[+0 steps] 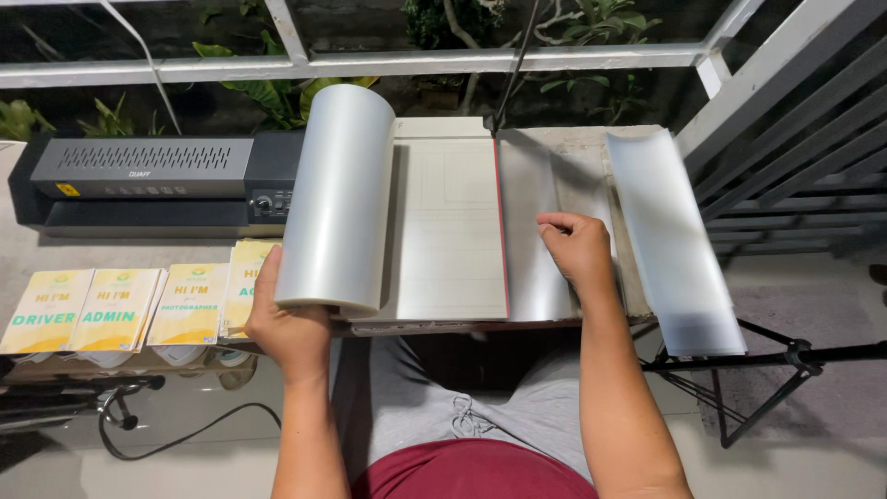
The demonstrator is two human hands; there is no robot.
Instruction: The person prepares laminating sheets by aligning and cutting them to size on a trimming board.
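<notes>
The left hand (pixel 291 328) has its fingers clamped on the lower edge of a glossy, translucent plastic sheet (pixel 337 194) curled into a rounded arch above a flat ruled cutting board (pixel 448 222) with a red edge, at the middle of the bench (pixel 577 139). The right hand (pixel 577 249) rests with fingers bent together, tips pressing a smooth flat clear film (pixel 527 231) just right of the board. A matte dark grey laminator (pixel 148 180) sits left, with yellow laminated cards (pixel 120 310) below it.
</notes>
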